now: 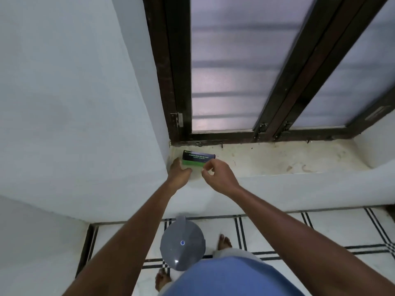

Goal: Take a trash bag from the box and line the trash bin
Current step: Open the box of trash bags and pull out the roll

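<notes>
bin (182, 242) lidded on floor, unlined | my left hand (179, 171) flat against box (197, 160) at sill's left corner | right hand (218, 174) pinching its flap | no bag out yet

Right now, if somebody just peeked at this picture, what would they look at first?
Probably the two hands reaching to the small green and black box on the window ledge, in the corner by the wall. The left hand is against its left end, and the right hand has its fingers pinched at the right end. Next they would spot the grey trash bin with its lid closed, on the tiled floor by the person's bare feet.
</notes>
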The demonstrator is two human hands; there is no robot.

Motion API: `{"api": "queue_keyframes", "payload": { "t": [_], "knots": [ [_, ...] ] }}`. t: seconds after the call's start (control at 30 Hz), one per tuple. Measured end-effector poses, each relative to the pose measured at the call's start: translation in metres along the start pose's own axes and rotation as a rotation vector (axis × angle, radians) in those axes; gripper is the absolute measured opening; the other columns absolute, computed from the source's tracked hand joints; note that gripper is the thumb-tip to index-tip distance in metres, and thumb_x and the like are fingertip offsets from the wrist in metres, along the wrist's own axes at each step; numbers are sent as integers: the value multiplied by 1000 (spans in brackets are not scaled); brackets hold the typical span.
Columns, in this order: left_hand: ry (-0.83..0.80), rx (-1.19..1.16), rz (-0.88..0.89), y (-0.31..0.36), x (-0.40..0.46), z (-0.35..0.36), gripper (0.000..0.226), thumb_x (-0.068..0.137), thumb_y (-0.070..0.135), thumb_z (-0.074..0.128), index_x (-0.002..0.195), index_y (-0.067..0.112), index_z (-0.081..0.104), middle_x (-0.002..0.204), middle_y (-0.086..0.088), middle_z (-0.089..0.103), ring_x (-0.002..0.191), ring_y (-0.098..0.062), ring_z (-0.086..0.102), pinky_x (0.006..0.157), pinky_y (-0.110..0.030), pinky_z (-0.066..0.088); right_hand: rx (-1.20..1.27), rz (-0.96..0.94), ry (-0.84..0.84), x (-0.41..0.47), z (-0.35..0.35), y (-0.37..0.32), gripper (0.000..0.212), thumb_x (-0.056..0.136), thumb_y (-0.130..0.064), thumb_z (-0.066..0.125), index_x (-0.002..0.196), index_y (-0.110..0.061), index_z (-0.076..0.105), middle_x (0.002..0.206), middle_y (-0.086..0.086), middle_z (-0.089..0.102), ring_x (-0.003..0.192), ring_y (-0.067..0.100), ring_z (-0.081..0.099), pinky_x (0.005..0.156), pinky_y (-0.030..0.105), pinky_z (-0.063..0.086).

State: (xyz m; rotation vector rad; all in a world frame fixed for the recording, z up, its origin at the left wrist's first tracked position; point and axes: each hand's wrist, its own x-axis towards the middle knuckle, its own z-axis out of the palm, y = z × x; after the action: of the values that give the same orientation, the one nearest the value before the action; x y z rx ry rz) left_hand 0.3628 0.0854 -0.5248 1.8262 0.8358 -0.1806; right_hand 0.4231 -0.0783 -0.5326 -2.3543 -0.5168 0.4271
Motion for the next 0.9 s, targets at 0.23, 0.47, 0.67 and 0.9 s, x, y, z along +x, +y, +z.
{"api": "queue_keyframes", "payload": {
  "t": [0.23,0.47,0.67,0.9],
  "knots": [
    [0,-168,-173,12,26,7,28,102,11,52,123,27,62,126,-14,67,103,-25,61,95,-44,54,-428,-167,-146,81,3,6,75,92,-33,81,158,-21,47,152,5,53,138,30,46,115,45,41],
    [220,-440,-75,12,15,4,66,85,-13,57,136,28,63,140,3,65,105,-16,65,84,-29,55,-150,-246,-213,111,-6,5,53,92,-19,80,142,-25,64,132,1,75,120,26,70,99,42,57],
    [113,-222,39,10,0,-2,61,97,-1,59,150,27,55,140,-2,57,111,-14,59,69,-21,47,144,-156,-236,91,-7,21,58,98,-16,82,148,-20,52,148,4,70,131,19,68,108,44,61],
    [95,46,300,1,-6,0,61,94,-7,63,149,19,60,147,0,52,127,-23,59,101,-31,51,55,-104,-156,70,-1,24,62,103,-13,75,155,-29,46,149,4,71,131,30,71,103,51,64]
  ]
}}
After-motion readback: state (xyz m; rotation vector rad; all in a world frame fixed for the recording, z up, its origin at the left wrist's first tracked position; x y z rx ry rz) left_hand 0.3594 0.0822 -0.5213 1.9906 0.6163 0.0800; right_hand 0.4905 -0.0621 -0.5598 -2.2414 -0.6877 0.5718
